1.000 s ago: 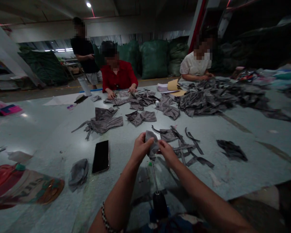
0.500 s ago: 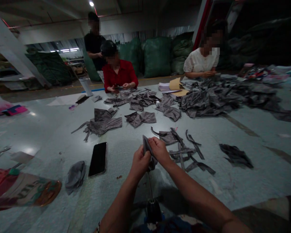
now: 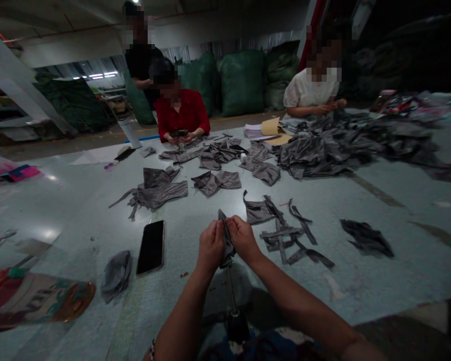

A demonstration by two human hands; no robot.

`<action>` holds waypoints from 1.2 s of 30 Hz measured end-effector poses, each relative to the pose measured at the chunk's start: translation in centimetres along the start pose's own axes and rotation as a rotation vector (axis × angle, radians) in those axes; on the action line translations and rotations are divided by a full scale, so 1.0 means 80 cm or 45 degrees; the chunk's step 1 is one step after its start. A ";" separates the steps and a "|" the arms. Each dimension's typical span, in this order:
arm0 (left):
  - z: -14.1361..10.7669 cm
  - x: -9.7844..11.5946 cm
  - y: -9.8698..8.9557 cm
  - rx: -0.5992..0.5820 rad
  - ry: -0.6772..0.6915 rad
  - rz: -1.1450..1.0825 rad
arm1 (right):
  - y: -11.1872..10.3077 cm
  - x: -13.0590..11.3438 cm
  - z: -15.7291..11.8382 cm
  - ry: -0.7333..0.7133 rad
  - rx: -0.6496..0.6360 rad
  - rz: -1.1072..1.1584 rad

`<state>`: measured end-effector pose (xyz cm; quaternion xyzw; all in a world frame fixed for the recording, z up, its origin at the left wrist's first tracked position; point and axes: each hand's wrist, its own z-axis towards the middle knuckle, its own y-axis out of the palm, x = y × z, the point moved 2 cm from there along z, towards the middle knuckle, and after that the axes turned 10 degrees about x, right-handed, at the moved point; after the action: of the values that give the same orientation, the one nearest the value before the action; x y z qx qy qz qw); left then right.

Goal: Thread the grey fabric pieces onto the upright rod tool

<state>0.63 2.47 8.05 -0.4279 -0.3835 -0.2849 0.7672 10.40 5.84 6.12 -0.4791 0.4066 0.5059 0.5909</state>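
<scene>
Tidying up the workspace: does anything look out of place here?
A black phone lies on the table near a grey fabric wad, the one non-cloth item among the nearby cloth scraps, so it looks out of place.

Beyond the long pale work table point(image 3: 315, 296), a concrete floor point(image 3: 60, 149) runs back to a row of bulging green woven sacks point(image 3: 242, 84), with darker sacks point(image 3: 398, 50) heaped at the right. A white wall point(image 3: 78, 50) stretches behind, a slanted white beam point(image 3: 15, 70) cuts across the left, a red-edged column point(image 3: 306, 42) rises beside the sacks, and strip lights point(image 3: 97, 74) glow far off in the dim room.
</scene>
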 end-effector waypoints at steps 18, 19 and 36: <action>0.006 0.007 0.002 -0.016 -0.036 -0.079 | 0.001 -0.002 -0.002 -0.050 0.095 0.040; 0.005 0.009 0.002 -0.025 -0.035 -0.111 | 0.001 -0.001 -0.003 -0.033 0.083 0.056; 0.001 -0.007 0.008 -0.070 -0.120 -0.417 | 0.008 -0.003 -0.008 0.064 0.028 0.224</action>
<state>0.77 2.87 7.36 -0.3935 -0.4758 -0.3962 0.6795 9.76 5.22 6.12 -0.4475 0.4674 0.5393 0.5389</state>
